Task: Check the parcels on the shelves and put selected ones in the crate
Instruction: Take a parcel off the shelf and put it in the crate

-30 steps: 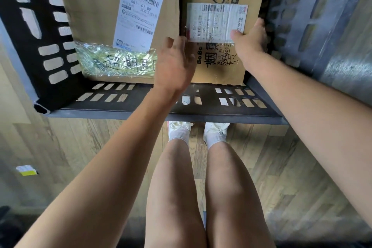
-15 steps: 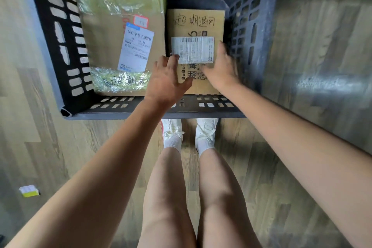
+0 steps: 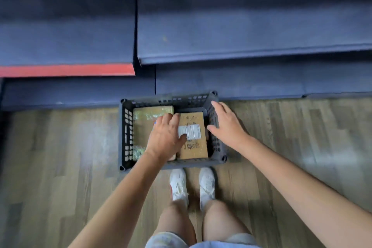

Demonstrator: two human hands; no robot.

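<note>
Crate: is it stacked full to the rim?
No, the crate holds just two parcels lying flat side by side, its walls rising above them.

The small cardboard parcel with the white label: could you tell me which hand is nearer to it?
Left. The left hand overlaps the small cardboard parcel at its label; the right hand is over the crate's right wall.

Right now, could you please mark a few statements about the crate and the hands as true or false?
1. Two parcels lie in the crate. True.
2. The crate stands on a shelf. False: it stands on the wooden floor.
3. The smaller parcel bears a white label. True.
4. The right hand grips a parcel. False: it is open and holds nothing.
5. The left hand hides part of the larger parcel. True.
</note>
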